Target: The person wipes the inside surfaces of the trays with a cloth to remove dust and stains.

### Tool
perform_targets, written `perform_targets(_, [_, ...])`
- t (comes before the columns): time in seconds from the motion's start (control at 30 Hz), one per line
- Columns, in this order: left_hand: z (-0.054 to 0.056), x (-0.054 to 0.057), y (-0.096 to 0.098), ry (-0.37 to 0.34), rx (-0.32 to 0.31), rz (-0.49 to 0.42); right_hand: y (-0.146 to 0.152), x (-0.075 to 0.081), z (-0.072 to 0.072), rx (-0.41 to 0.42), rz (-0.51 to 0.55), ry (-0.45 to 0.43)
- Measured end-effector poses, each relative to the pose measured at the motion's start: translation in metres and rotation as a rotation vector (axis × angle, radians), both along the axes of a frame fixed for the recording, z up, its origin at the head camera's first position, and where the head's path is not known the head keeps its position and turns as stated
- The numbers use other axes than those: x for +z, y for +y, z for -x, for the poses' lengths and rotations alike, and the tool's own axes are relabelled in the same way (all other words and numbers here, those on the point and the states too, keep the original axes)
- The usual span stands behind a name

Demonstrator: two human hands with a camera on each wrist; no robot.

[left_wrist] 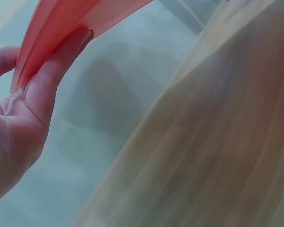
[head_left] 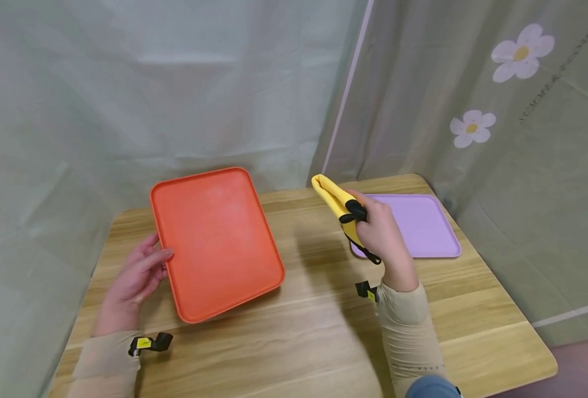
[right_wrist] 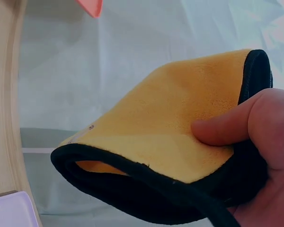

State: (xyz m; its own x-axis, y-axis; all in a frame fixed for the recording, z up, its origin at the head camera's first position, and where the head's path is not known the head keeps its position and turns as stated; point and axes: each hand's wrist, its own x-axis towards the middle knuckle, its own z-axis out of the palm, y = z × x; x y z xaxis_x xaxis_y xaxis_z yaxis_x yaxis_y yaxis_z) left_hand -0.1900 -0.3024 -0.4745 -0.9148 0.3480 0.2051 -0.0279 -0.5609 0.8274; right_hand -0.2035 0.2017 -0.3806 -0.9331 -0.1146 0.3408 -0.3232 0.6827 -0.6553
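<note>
An orange-red tray (head_left: 219,243) is lifted off the table, tilted with its inner face toward the head camera. My left hand (head_left: 139,271) grips its left edge, thumb over the rim and fingers behind, as the left wrist view also shows from the side. My right hand (head_left: 380,229) holds a folded yellow cloth (right_wrist: 180,104) with black edging; the thumb presses on it in the right wrist view. A black loop (head_left: 370,254) hangs from the cloth. Behind and below that hand lies a purple tray (head_left: 423,226), flat on the table and partly hidden by the hand and cloth.
The wooden table (head_left: 294,342) has rounded corners. A pale curtain (head_left: 199,99) hangs close behind its back edge, and another with white flowers (head_left: 523,52) stands along the right side. Black camera mounts sit on both wrists.
</note>
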Motion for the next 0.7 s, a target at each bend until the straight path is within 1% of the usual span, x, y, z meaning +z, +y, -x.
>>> perform_targets(0.2, [0.002,0.001,0.027,0.01,-0.006,-0.007,-0.003,0.003,-0.002,-0.007,0.016,0.008])
perform_targets(0.33, [0.006,0.003,0.044,0.006,-0.058,-0.031,-0.006,0.006,-0.002,-0.002,0.028,0.028])
perform_targets(0.47, [0.01,0.006,0.062,-0.005,-0.105,-0.056,-0.012,0.01,0.0,0.024,0.026,0.065])
perform_targets(0.57, [0.012,0.008,0.074,0.0,-0.12,-0.033,-0.017,0.014,0.003,0.044,0.018,0.088])
perform_targets(0.7, [0.014,0.011,0.087,0.008,-0.132,0.02,-0.025,0.021,0.005,0.059,0.021,0.131])
